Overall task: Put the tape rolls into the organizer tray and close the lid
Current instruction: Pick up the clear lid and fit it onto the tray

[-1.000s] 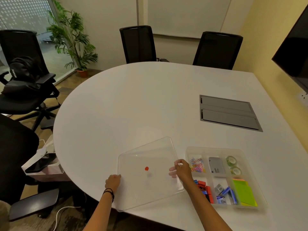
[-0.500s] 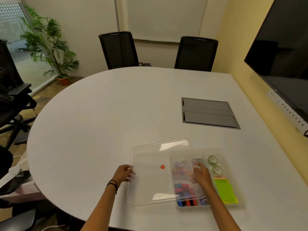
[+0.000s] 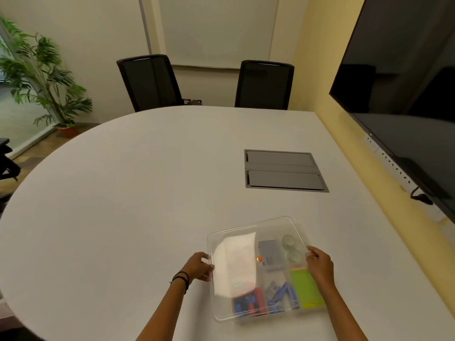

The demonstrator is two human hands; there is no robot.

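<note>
A clear plastic lid point(image 3: 236, 262) with a small red dot lies over the clear organizer tray point(image 3: 317, 310) near the table's front edge, shifted slightly left of it. My left hand point(image 3: 198, 266) grips the lid's left edge and my right hand point(image 3: 320, 264) grips its right edge. Through the lid I see two pale green tape rolls point(image 3: 291, 248) in the tray's back right compartment. A grey box, a green notepad and blue and red clips fill other compartments. Glare hides the left compartments.
The white oval table point(image 3: 147, 193) has a grey cable hatch point(image 3: 284, 171) behind the tray. Two black chairs point(image 3: 150, 82) stand at the far side. A large dark screen point(image 3: 403, 94) hangs on the right wall. A potted plant point(image 3: 44, 77) stands at the left.
Both hands carried the lid rightward from the bare table onto the tray; it now covers nearly all of it. The camera view also turned right.
</note>
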